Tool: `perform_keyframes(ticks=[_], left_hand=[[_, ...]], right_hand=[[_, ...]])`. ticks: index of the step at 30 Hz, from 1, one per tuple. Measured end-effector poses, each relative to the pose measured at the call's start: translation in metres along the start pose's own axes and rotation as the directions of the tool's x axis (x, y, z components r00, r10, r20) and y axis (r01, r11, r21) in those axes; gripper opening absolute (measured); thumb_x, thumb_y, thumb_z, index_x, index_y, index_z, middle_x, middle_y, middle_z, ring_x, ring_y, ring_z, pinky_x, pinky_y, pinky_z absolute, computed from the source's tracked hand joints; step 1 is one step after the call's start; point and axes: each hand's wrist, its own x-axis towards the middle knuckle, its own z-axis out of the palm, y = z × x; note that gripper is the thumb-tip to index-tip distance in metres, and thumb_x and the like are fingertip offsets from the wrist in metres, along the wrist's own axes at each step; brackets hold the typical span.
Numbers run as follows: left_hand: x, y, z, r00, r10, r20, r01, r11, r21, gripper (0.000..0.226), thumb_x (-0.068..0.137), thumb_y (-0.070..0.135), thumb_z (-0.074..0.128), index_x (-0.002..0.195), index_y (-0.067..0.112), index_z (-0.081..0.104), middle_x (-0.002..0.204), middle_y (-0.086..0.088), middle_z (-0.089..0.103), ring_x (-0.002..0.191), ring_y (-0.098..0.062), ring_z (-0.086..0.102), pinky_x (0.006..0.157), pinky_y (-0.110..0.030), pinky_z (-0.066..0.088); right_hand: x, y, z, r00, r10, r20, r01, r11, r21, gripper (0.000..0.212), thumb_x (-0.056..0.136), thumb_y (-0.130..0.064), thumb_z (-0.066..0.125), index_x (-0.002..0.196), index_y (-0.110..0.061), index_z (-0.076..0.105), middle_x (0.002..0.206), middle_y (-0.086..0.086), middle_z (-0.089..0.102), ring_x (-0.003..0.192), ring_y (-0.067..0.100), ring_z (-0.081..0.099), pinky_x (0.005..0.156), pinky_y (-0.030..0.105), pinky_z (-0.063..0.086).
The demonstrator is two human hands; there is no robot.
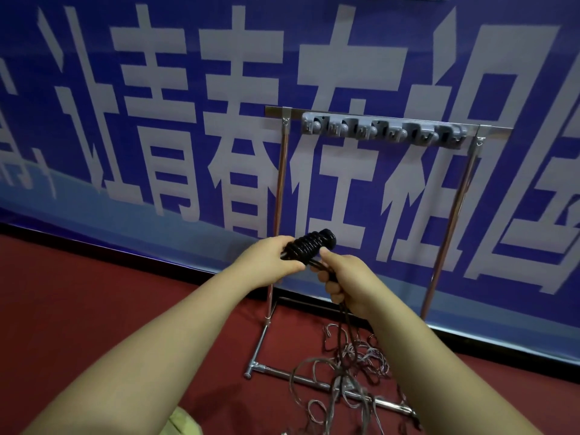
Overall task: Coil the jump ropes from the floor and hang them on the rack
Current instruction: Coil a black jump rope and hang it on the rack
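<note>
While the left hand [272, 259] grips the wound end of a black jump rope [312, 245] and the right hand [340, 277] pinches its strands just below, I'd say this one's only partly coiled, since the rest trails down to the floor [94, 293]. More ropes [351, 372] lie tangled well below the hands. Above them, the rack's hook strip [383, 130] looks bare, so nothing's hung yet.

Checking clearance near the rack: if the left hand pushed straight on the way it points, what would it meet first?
Probably the black coiled rope bundle that the left hand already grips.
</note>
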Motion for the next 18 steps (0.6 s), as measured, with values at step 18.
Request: perform_keyframes(ticks=[18], left_hand=[[-0.036, 0.007, 0.019, 0.883, -0.219, 0.415, 0.406, 0.802, -0.439, 0.055, 0.095, 0.057, 0.034, 0.125, 0.015, 0.052, 0.082, -0.006, 0.068, 0.06, -0.017, 0.064, 0.057, -0.026, 0.047]], right_hand=[[0.001, 0.03, 0.013, 0.997, -0.069, -0.033, 0.072, 0.991, 0.116, 0.04, 0.096, -0.042, 0.047, 0.067, -0.015, 0.051, 0.055, -0.003, 0.044, 0.046, 0.011, 0.036, 0.047, 0.026, 0.027]])
